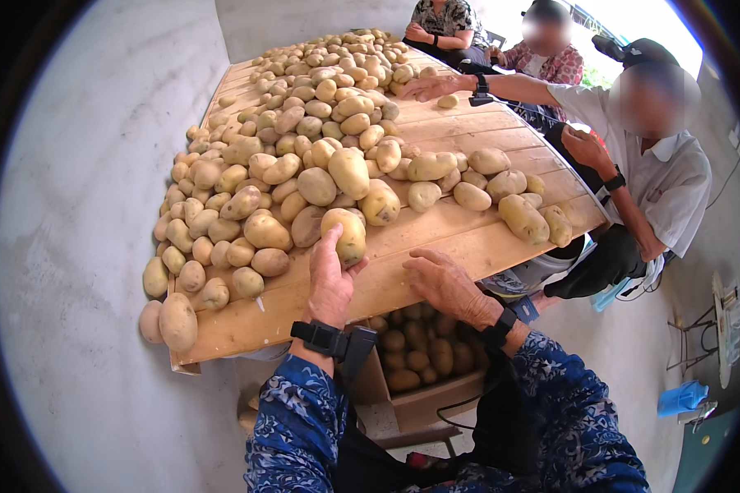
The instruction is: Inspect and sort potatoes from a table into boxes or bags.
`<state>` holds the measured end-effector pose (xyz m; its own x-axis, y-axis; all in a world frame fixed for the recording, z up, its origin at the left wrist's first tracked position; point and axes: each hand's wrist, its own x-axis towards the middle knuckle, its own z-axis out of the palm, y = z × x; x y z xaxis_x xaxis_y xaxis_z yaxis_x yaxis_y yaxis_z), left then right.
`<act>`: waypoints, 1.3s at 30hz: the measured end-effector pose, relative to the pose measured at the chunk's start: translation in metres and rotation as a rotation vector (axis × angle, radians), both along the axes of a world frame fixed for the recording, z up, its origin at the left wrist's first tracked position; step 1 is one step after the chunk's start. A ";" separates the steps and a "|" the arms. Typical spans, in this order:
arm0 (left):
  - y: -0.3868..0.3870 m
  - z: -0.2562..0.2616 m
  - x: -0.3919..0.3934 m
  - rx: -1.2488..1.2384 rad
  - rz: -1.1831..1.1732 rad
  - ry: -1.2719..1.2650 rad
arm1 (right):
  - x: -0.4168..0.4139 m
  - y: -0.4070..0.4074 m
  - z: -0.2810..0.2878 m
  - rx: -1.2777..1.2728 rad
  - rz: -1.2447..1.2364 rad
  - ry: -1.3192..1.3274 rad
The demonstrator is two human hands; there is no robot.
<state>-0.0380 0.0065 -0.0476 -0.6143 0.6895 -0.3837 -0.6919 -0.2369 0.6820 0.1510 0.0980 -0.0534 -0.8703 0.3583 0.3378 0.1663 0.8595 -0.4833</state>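
A potato (345, 237) is gripped in my left hand (333, 277), thumb across its side, above the near part of a wooden plank table (253, 323). My right hand (447, 286) hovers or rests at the table's near edge, fingers bent and apart, with no potato seen in it. A large heap of potatoes (308, 126) spreads over the table, and a smaller cluster (471, 194) lies to the right. Below the table edge, between my forearms, a cardboard box (407, 410) holds many potatoes (428, 357).
Across the table's right side, a person in a white shirt (678, 179) stretches a hand (434, 87) towards the heap. Two more people sit farther back. A bucket (533, 271) stands under the right edge. A wall (98, 185) borders the left side. A blue plastic container (683, 397) is at far right.
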 end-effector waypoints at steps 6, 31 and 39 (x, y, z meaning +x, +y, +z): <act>-0.007 -0.006 0.000 -0.055 0.008 0.006 | 0.034 -0.002 0.029 0.233 0.142 -0.064; 0.005 0.011 0.067 0.257 -0.319 0.083 | 0.204 -0.034 0.086 0.056 0.049 -0.181; -0.036 -0.007 0.026 0.498 -0.236 -0.043 | 0.004 -0.042 0.034 -0.298 -0.143 0.077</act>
